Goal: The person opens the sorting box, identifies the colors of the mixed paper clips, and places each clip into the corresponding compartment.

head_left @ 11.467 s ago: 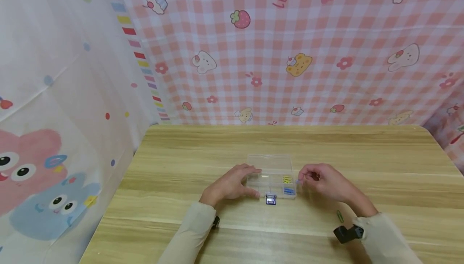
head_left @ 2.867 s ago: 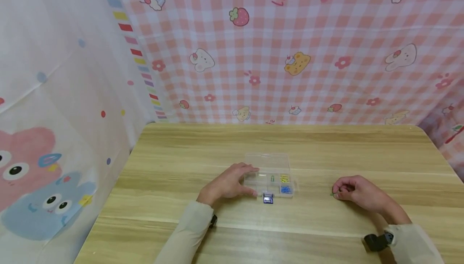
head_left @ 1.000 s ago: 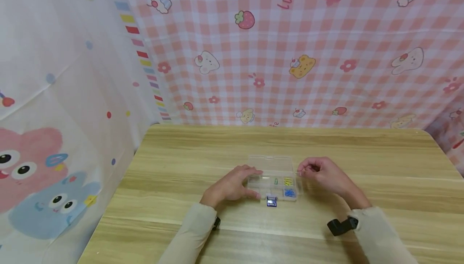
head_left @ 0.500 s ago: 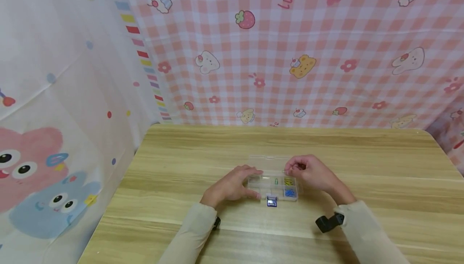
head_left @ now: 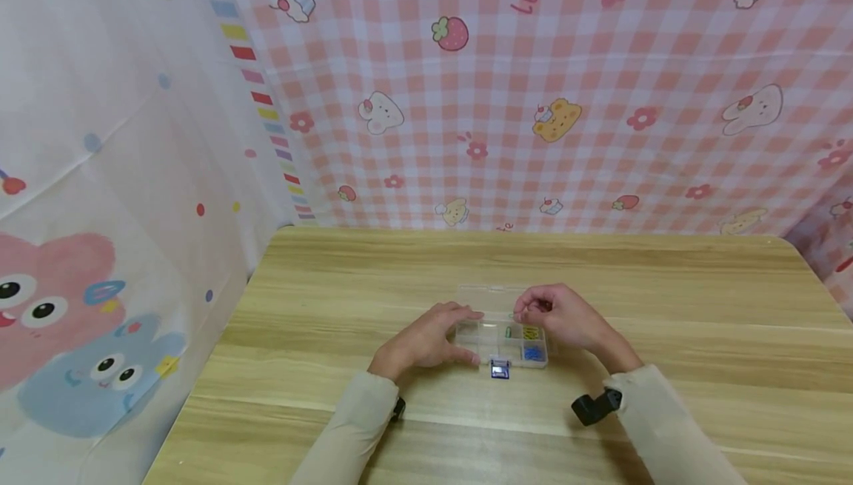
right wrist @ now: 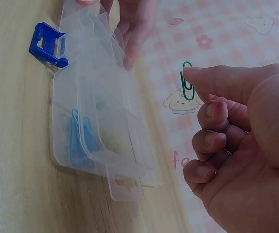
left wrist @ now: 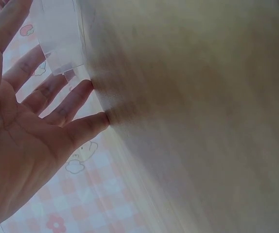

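Observation:
A clear plastic compartment box lies on the table, its lid folded back behind it. My left hand holds the box's left end, thumb at the front and fingers behind. In the left wrist view, outer fingertips touch the tabletop. Between thumb and index finger, my right hand pinches a green paper clip above the back of the box. Inside, another green paper clip lies in a back middle compartment. Yellow paper clips and blue paper clips fill the right-end compartments.
A blue latch hangs open from the box's front edge. The wooden table extends around the box. Behind it hangs a pink checked cloth. A black wrist camera sits on the right sleeve.
Since the earliest frame, a green paper clip has appeared in the box. My right hand has picked up another from the right and carried it left over the box. My left hand stays put.

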A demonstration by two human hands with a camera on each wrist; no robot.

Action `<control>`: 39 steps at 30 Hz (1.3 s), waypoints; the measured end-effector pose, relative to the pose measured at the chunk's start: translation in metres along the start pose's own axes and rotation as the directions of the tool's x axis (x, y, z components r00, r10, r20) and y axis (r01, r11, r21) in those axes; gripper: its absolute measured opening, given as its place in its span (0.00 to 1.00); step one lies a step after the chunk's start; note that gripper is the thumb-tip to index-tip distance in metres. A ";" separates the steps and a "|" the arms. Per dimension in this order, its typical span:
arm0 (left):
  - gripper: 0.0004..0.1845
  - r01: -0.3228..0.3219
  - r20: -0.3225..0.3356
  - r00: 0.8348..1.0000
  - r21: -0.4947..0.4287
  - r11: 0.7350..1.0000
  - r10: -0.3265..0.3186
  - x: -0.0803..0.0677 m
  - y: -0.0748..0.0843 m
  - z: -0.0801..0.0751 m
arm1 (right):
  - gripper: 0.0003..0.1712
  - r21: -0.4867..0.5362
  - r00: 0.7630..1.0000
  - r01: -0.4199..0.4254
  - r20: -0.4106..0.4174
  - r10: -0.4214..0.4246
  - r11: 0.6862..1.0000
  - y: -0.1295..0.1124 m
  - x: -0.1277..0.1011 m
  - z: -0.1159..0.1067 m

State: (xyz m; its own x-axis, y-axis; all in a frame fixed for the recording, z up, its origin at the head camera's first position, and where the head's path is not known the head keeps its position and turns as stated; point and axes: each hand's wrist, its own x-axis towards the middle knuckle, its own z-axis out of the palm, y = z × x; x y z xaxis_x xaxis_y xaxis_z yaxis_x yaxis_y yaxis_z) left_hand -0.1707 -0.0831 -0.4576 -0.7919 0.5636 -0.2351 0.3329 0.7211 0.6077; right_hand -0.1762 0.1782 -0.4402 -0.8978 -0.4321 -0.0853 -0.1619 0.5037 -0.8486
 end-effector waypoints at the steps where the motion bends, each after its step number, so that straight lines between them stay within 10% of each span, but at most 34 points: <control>1: 0.38 -0.001 0.000 1.000 0.000 1.000 0.001 0.000 0.000 0.000 | 0.05 0.003 1.000 0.001 0.001 -0.001 1.000 0.000 0.000 0.000; 39: 0.39 0.002 0.004 1.000 -0.002 1.000 -0.002 -0.002 0.001 -0.001 | 0.03 0.014 1.000 -0.008 0.013 0.007 1.000 0.002 -0.003 0.001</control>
State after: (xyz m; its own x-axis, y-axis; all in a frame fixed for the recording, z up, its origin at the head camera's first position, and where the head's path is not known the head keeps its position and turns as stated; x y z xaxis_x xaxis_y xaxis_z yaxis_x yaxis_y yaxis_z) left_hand -0.1694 -0.0836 -0.4557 -0.7901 0.5643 -0.2393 0.3308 0.7213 0.6085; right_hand -0.1734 0.1797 -0.4422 -0.8934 -0.4384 -0.0985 -0.1495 0.4968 -0.8549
